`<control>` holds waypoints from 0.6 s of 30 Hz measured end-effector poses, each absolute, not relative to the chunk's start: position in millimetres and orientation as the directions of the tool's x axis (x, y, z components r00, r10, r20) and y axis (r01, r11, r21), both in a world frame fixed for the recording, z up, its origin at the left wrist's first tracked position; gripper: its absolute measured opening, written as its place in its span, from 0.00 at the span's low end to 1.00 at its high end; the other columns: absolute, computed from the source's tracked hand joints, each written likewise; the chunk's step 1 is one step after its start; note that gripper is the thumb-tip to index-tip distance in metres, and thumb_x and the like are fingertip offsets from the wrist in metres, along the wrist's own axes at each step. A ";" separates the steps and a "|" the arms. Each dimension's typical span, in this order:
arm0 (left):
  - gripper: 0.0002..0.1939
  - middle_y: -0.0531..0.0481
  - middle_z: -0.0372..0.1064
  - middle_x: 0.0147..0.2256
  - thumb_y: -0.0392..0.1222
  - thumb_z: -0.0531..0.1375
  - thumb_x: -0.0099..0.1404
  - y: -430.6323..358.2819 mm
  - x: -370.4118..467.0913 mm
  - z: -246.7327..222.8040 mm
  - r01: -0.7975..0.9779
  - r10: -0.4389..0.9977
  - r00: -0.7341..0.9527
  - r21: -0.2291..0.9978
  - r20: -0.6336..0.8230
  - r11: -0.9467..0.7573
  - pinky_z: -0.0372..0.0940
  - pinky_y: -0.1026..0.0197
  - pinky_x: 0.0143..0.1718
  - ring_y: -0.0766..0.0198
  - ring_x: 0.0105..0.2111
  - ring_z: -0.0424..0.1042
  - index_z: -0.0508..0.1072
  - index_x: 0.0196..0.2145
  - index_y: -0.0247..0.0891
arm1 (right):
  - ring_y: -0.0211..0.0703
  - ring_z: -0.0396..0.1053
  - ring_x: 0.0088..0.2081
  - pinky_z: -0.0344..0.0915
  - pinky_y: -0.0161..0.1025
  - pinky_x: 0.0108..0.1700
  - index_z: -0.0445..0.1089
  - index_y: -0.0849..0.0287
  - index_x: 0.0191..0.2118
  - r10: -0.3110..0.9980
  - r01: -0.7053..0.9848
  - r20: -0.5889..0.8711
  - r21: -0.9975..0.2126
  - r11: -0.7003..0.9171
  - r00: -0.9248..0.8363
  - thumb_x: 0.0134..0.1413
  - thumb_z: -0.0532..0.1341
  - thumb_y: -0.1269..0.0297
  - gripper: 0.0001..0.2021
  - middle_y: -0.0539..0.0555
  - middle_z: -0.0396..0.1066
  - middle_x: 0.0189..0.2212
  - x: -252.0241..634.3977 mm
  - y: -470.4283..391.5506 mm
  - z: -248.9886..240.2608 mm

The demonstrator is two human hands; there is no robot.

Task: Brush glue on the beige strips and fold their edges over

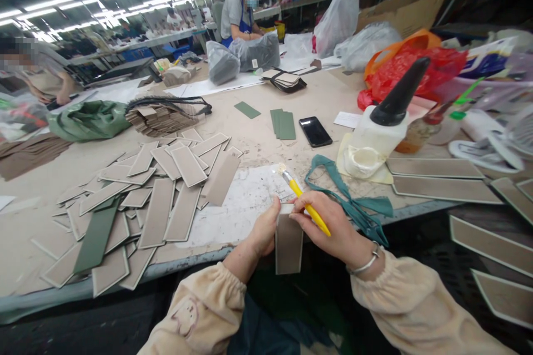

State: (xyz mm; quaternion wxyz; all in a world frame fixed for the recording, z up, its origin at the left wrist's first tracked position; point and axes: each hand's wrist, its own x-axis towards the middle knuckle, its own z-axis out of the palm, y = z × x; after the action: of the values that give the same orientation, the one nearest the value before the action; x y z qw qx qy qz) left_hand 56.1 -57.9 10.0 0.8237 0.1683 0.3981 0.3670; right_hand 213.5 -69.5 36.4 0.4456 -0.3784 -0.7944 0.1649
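My left hand (265, 227) is closed on the left side of a grey-brown rectangular panel (288, 249) at the table's front edge. A yellow-handled brush (311, 211) sits in my right hand (331, 227), its pale bristles pointing up and away over a stained white sheet (250, 191). The fingers of my right hand also touch the panel's upper right edge. To the left lies a loose heap of similar panels with pale borders (156, 213), with a green strip (97, 236) among them.
Right of the sheet are a teal cloth strip (333, 177) and a white bottle with a black cone top (377, 130). Farther back lie a phone (315, 131) and green pieces (283, 124). More panels (441, 188) rest at right. A masked person (239, 11) sits across the table.
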 end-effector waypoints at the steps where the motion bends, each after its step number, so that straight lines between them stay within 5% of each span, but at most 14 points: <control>1: 0.28 0.42 0.77 0.34 0.59 0.53 0.67 -58.2 56.1 11.2 -0.471 0.733 0.428 0.561 -0.529 0.680 0.66 0.63 0.34 0.60 0.31 0.75 0.72 0.51 0.32 | 0.44 0.69 0.39 0.65 0.43 0.43 0.62 0.54 0.38 0.757 0.463 0.577 -0.605 0.648 -0.305 0.57 0.59 0.73 0.07 0.52 0.69 0.34 213.4 -68.9 34.8; 8: 0.38 0.41 0.75 0.29 0.67 0.43 0.66 -58.1 51.4 11.0 -0.368 0.603 0.574 0.484 -0.554 0.794 0.67 0.60 0.32 0.61 0.25 0.73 0.74 0.46 0.28 | 0.42 0.66 0.35 0.64 0.42 0.43 0.61 0.55 0.36 0.770 0.489 0.569 -0.605 0.629 -0.288 0.57 0.59 0.73 0.07 0.50 0.67 0.31 212.7 -64.4 32.8; 13: 0.42 0.39 0.75 0.30 0.71 0.43 0.63 -58.0 49.0 5.3 -0.343 0.592 0.639 0.506 -0.492 0.791 0.68 0.59 0.33 0.58 0.27 0.74 0.73 0.47 0.28 | 0.41 0.67 0.35 0.61 0.47 0.53 0.61 0.54 0.36 0.779 0.480 0.554 -0.619 0.622 -0.294 0.56 0.60 0.73 0.07 0.48 0.67 0.31 213.3 -63.4 31.6; 18: 0.47 0.37 0.75 0.29 0.74 0.39 0.61 -58.8 48.1 1.6 -0.330 0.600 0.673 0.551 -0.432 0.766 0.68 0.58 0.34 0.56 0.27 0.75 0.74 0.45 0.27 | 0.41 0.67 0.34 0.63 0.46 0.51 0.61 0.54 0.35 0.789 0.481 0.534 -0.629 0.611 -0.304 0.57 0.59 0.73 0.07 0.48 0.67 0.30 211.9 -64.7 32.9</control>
State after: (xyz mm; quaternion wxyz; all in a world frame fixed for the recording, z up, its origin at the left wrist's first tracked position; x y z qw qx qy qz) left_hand 48.1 -58.8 1.6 0.8880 0.2194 0.3078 0.2620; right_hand 211.9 -64.7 32.9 0.4307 -0.4032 -0.7874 0.1789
